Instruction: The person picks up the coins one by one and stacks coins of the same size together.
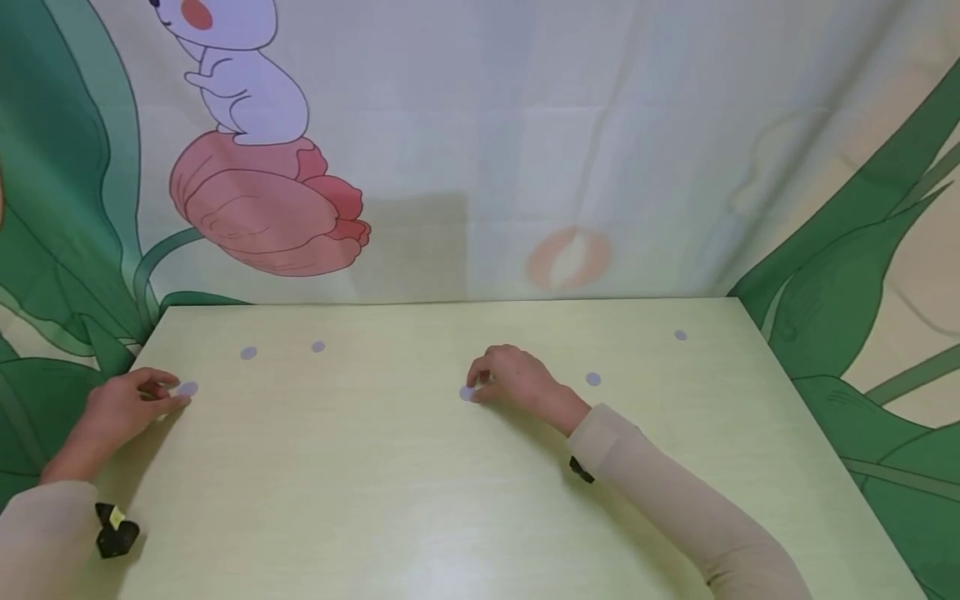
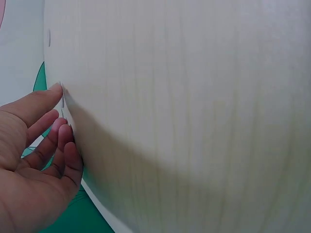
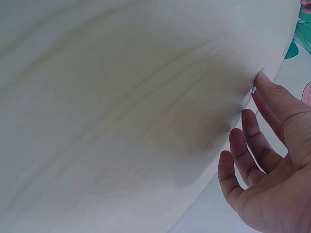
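Observation:
At the table's left edge, my left hand point(image 1: 123, 408) pinches a small flat pale-purple disc point(image 1: 188, 388) by its edge between thumb and index finger. The left wrist view has the same disc edge-on as a thin line point(image 2: 62, 103), with the other fingers loosely bent below. Near the middle, my right hand point(image 1: 517, 382) pinches a second such disc point(image 1: 466, 393), partly covered by its fingertips. In the right wrist view, the thumb point(image 3: 277, 94) and index finger meet at that thin edge, close over the tabletop.
More pale-purple discs lie on the light wood-grain table point(image 1: 360, 467): two toward the back left point(image 1: 249, 353), one right of my right hand point(image 1: 593, 379), one at the back right point(image 1: 680, 335). A printed curtain point(image 1: 420, 150) hangs behind the table.

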Action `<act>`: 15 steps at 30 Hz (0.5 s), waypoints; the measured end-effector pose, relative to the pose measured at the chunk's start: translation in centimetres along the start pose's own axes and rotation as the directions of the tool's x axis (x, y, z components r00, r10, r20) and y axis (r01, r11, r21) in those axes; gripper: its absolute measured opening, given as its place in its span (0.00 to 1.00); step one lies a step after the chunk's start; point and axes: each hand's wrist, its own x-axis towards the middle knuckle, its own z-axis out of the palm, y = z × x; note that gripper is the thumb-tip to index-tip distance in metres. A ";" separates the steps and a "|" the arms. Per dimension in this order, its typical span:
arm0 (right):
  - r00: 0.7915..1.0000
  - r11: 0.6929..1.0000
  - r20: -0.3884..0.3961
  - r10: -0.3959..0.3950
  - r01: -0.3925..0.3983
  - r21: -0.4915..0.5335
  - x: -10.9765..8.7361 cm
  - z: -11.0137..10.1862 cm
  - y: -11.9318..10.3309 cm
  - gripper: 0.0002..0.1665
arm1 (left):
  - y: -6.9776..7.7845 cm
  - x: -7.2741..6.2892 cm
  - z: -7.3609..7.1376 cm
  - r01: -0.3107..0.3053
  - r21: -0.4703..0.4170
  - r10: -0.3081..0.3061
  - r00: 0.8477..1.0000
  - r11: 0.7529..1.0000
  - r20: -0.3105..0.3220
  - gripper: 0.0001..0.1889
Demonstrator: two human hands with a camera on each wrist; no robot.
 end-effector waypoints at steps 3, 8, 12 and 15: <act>1.000 1.000 0.004 0.002 -0.002 -0.003 0.0 0.0 0.0 0.08 | 0.0 -0.1 0.0 0.014 0.003 -0.014 1.000 1.000 -0.001 0.25; 1.000 1.000 -0.002 -0.001 0.001 -0.012 -0.1 0.0 0.0 0.08 | 0.0 -0.1 0.1 0.038 -0.016 -0.038 0.999 0.999 -0.003 0.27; 1.000 1.000 -0.010 -0.008 0.008 -0.018 -0.1 0.1 0.0 0.08 | 0.0 -0.2 0.3 0.045 -0.027 -0.045 0.999 0.999 -0.014 0.27; 1.000 1.000 -0.013 -0.012 0.012 -0.016 -0.1 0.1 0.1 0.08 | 0.0 -0.2 0.4 0.043 -0.026 -0.044 0.999 0.999 -0.025 0.27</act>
